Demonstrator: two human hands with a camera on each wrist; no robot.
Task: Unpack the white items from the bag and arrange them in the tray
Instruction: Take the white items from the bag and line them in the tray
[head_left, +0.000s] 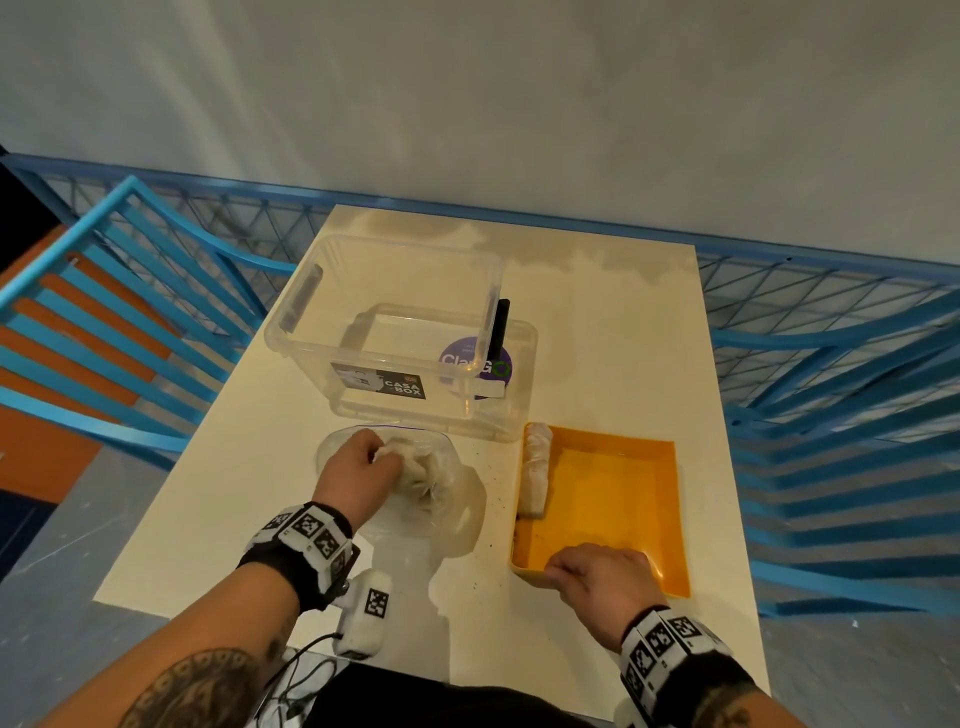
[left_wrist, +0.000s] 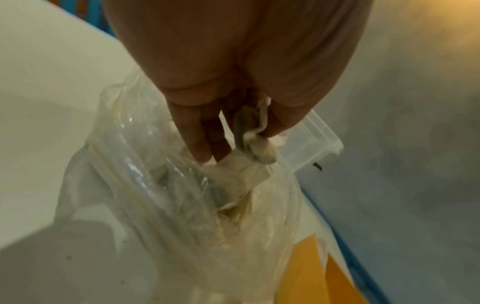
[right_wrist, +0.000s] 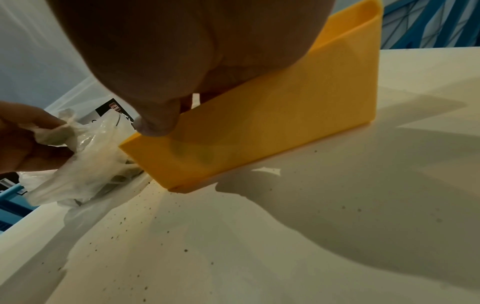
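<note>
Left hand (head_left: 358, 470) at mouth of clear plastic bag (head_left: 441, 499), thumb and fingertips (left_wrist: 205, 144) pinched on a crumpled white item (left_wrist: 257, 148), partly drawn out of the opening; remaining white items (head_left: 415, 467) bunched inside, count not discernible through the film. Bag lying on cream table (head_left: 597, 338), just left of orange tray (head_left: 670, 519) and just in front of clear storage box (head_left: 395, 322); placement likely chosen to keep the transfer short. Right hand (head_left: 597, 577) on near rim of tray, thumb over the outer wall in wrist view, other fingers hidden behind the palm; whether curled over the rim or merely pressing, cannot tell. Probable purpose: steadying the light tray against sliding during loading. One rolled white item (head_left: 537, 467) already in tray, laid lengthwise against left wall, presumably to leave room for a row beside it. Rest of tray floor bare. Dark specks (right_wrist: 124, 218) scattered on table between bag and tray. Step judged: extraction of the second item; task early.
</note>
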